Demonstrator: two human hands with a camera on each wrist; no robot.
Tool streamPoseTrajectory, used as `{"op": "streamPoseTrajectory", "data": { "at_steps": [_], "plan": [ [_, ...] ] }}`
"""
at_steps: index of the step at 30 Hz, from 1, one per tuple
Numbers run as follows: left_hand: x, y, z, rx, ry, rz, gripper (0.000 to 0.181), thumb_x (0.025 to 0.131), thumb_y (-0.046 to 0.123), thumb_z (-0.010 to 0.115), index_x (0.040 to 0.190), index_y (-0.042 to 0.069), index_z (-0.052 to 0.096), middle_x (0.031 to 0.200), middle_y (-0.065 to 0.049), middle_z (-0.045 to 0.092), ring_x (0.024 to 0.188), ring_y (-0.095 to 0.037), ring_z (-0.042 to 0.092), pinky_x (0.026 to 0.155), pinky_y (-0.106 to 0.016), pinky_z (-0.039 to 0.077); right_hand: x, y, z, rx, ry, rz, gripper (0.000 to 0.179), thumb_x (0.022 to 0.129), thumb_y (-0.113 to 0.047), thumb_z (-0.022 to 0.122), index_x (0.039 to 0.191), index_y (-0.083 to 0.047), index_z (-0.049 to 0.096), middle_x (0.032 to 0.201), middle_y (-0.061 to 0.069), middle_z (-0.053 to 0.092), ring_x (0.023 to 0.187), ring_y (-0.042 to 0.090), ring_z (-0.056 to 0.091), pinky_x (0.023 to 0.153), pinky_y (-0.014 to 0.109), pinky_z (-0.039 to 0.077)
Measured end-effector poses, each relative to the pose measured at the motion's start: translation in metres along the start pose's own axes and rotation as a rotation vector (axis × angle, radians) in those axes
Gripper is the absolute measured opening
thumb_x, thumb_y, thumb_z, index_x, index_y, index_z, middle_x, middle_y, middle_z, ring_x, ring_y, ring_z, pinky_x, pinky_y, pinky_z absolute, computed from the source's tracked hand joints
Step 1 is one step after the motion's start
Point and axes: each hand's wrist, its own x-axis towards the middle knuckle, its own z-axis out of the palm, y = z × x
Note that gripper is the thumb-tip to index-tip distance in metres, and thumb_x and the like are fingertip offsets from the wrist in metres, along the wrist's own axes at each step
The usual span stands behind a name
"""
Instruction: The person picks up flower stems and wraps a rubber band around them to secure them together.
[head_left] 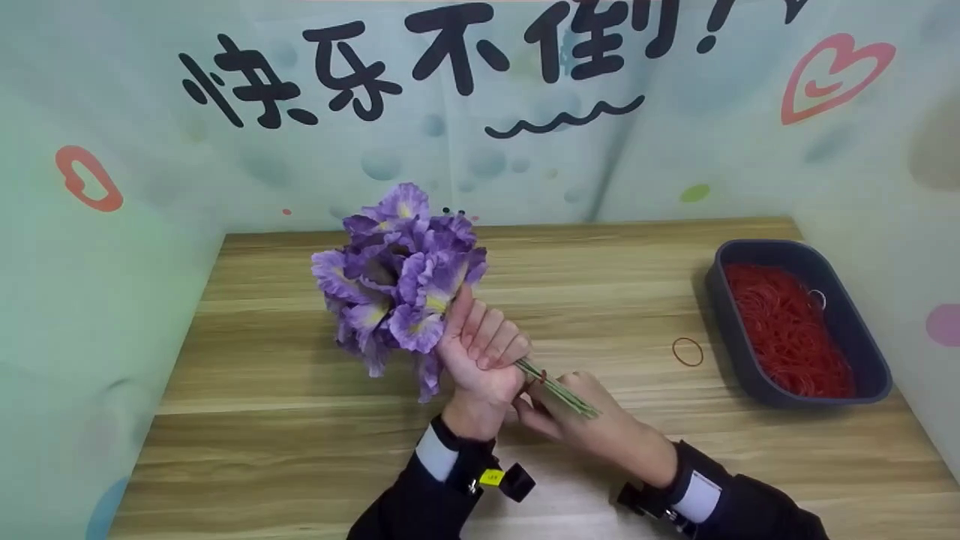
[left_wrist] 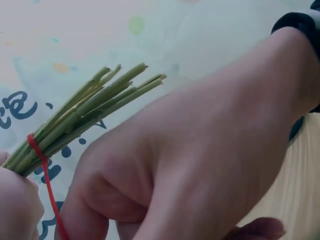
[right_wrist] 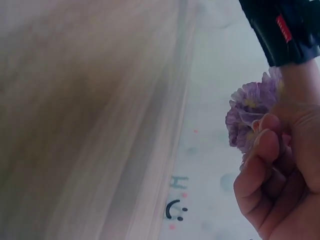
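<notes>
Above the table (head_left: pixel 262 450), left of centre, the purple iris bunch (head_left: pixel 411 279) is gripped by its stems (head_left: pixel 564 392) in the left hand (head_left: pixel 484 356), while the red rubber band (left_wrist: pixel 50 189) looped round them, held taut by the right hand's (head_left: pixel 592 420) curled fingers, could be snapped by overstretching.

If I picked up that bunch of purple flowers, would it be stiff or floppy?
The green stems are probably fairly stiff, since they jut straight out past the left hand. The purple petals look thin and ruffled, so they'd likely bend easily. With the blooms crowded at one end, it may feel top-heavy.
</notes>
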Motion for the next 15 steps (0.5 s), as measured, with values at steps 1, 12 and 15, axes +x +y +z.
{"op": "streamPoseTrajectory", "data": {
  "at_steps": [1,12,15],
  "plan": [
    [0.0,0.001,0.0,0.008,0.009,0.024,0.059,0.108,0.027,0.054,0.062,0.021,0.017,0.051,0.01,0.015,0.042,-0.005,0.011,0.045,-0.017,0.007,0.0,-0.002,0.001,-0.004,-0.008,0.008,0.016,0.087,-0.005,0.078,0.087,-0.01,0.063,0.07,-0.001,0.063,0.054,0.006,0.055,0.049,0.01,0.043],
    [0.004,0.015,0.0,0.055,0.093,0.176,0.056,0.114,0.035,0.037,0.063,0.022,0.017,0.051,0.008,0.02,0.043,-0.005,0.012,0.046,-0.017,0.007,-0.004,-0.022,0.004,0.038,-0.061,0.166,0.008,0.095,-0.007,0.07,0.096,-0.012,0.065,0.069,-0.006,0.065,0.056,0.001,0.055,0.053,0.011,0.045],
    [0.005,0.018,-0.002,0.044,0.098,0.192,0.057,0.116,0.038,0.029,0.062,0.022,0.017,0.048,0.007,0.023,0.043,-0.005,0.012,0.046,-0.017,0.006,-0.005,-0.024,0.005,0.074,-0.059,0.164,0.011,0.096,-0.003,0.067,0.096,-0.013,0.062,0.06,-0.007,0.059,0.048,-0.004,0.047,0.046,0.006,0.034]
  ]
}}
